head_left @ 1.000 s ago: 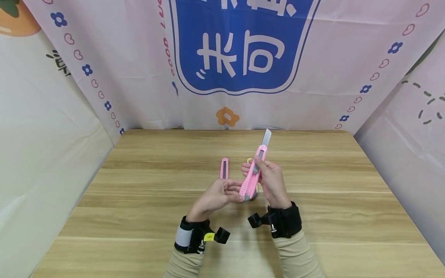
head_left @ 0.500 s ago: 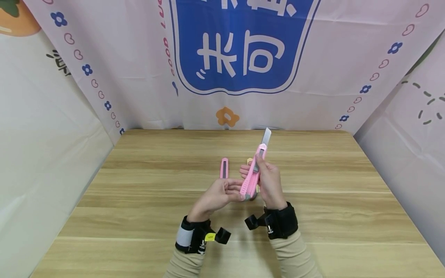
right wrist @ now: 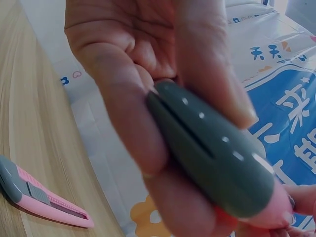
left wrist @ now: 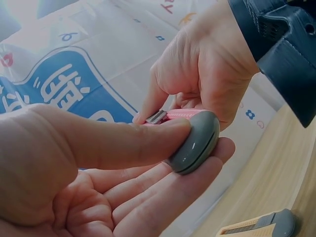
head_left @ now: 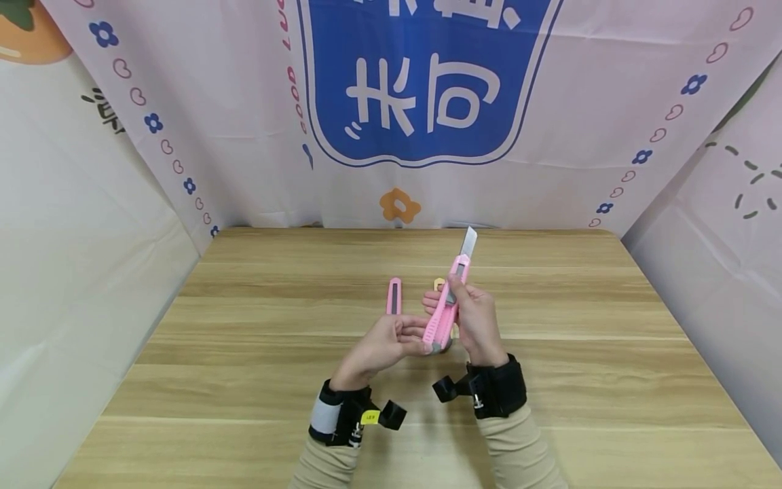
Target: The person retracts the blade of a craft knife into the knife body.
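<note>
A pink utility knife (head_left: 438, 327) with its blade (head_left: 468, 242) extended is held between both hands above the table. My left hand (head_left: 383, 344) pinches the grey end cap (left wrist: 197, 143) between thumb and fingers. My right hand (head_left: 478, 319) grips the handle from the right, its thumb at the grey slider (head_left: 451, 297). The blade tip points up and away. In the right wrist view, the left hand and grey cap fill the middle, with the right fingers (right wrist: 301, 205) partly seen at the lower right edge.
A second pink utility knife (right wrist: 44, 202) lies on the wooden table (head_left: 275, 326), partly behind my left hand in the head view. A yellow utility knife (left wrist: 259, 226) lies mostly hidden beneath the hands. Printed cloth (head_left: 244, 136) hangs at the table's back edge.
My right hand shifts slightly left, then a little back to the right. The knife moves only slightly, and its blade stays extended. My left hand keeps its pinch.
</note>
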